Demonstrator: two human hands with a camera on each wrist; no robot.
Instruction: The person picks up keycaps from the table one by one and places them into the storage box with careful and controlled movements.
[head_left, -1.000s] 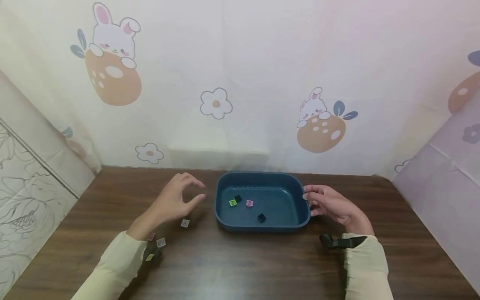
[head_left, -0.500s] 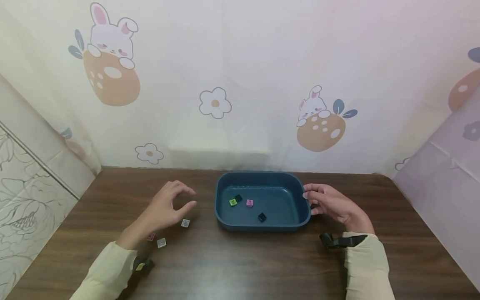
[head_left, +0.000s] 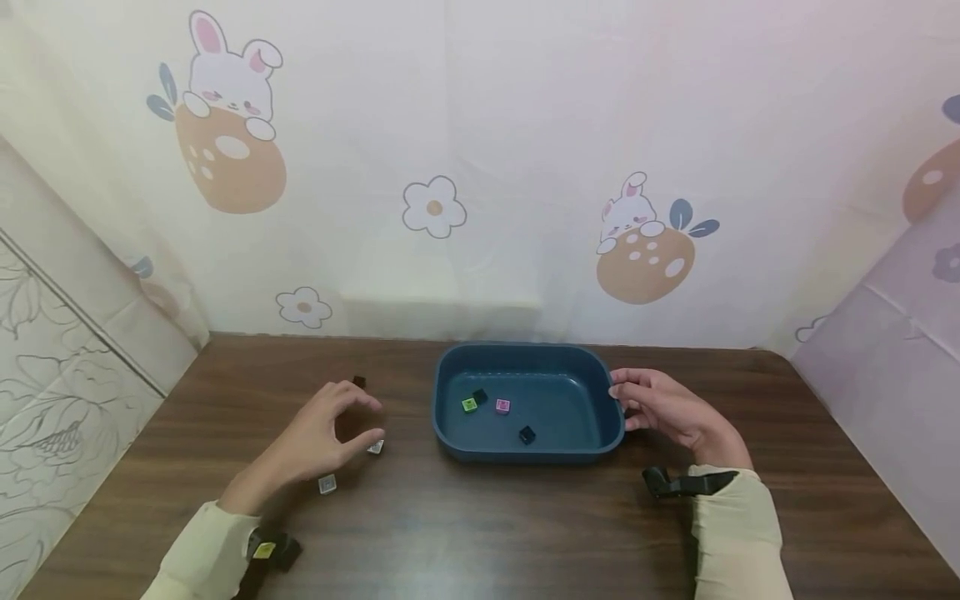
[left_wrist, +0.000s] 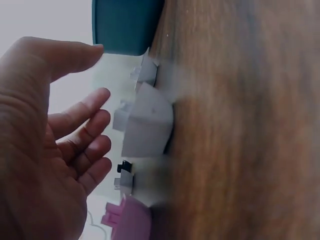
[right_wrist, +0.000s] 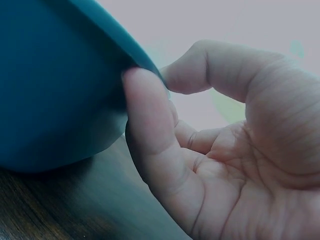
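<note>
My left hand (head_left: 318, 435) hovers just over the table at the left, thumb and fingers apart and loosely bent, holding nothing. Close by its thumb tip lies a white keycap (head_left: 376, 447); a second white keycap (head_left: 327, 484) is beneath the wrist side. In the left wrist view, one white keycap (left_wrist: 150, 122) stands stem up near the fingertips, with a pink keycap (left_wrist: 132, 220) below it. My right hand (head_left: 667, 412) pinches the right rim of a blue tub (head_left: 517, 457), thumb and finger on either side. Inside are green (head_left: 469, 405), pink (head_left: 502, 406) and black keycaps (head_left: 527, 435).
A dark keycap (head_left: 360, 382) lies beyond the left fingers. Brown wooden tabletop (head_left: 465, 525) extends in front of the tub, and a patterned curtain (head_left: 510, 250) hangs right behind it. Black wrist cameras (head_left: 273, 550) sit low at both sleeves.
My left hand has drawn left and nearer, away from the tub, uncovering a dark keycap beyond it and hiding a reddish one. The right hand and tub have stayed put.
</note>
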